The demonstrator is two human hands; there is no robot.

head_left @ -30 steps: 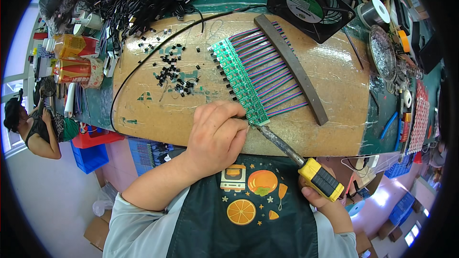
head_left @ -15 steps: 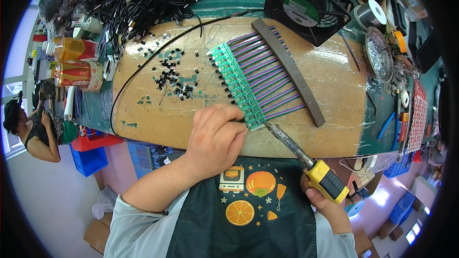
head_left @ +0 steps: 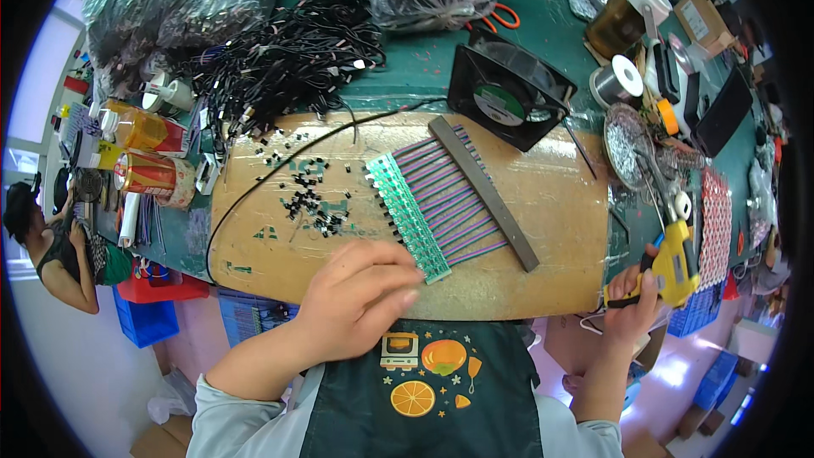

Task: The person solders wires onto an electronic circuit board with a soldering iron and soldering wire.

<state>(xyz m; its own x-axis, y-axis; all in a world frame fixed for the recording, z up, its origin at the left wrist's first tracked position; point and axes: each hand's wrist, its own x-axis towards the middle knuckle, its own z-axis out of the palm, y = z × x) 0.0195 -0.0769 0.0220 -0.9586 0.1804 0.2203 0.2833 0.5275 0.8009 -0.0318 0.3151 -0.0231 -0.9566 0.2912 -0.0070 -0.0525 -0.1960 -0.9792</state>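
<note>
My left hand is loosely curled beside the near end of a green circuit board strip. Its thumb and fingers are slightly apart, and nothing shows between them. Along the strip's left edge sit small black parts; purple and teal wires run from its right side under a dark flat bar. At the right, over the table edge, my right hand grips a yellow and black soldering gun. Its barrel points away toward a round dish of silvery crumpled material.
Loose black components lie on the brown work board, crossed by a black cable. Behind stand a black fan and a heap of black cables. A solder spool is far right, a can left.
My right hand has swung the soldering gun away from the circuit strip, to the right toward the dish. My left hand has loosened from the strip's near end. The view has shifted to show more of the far table.
</note>
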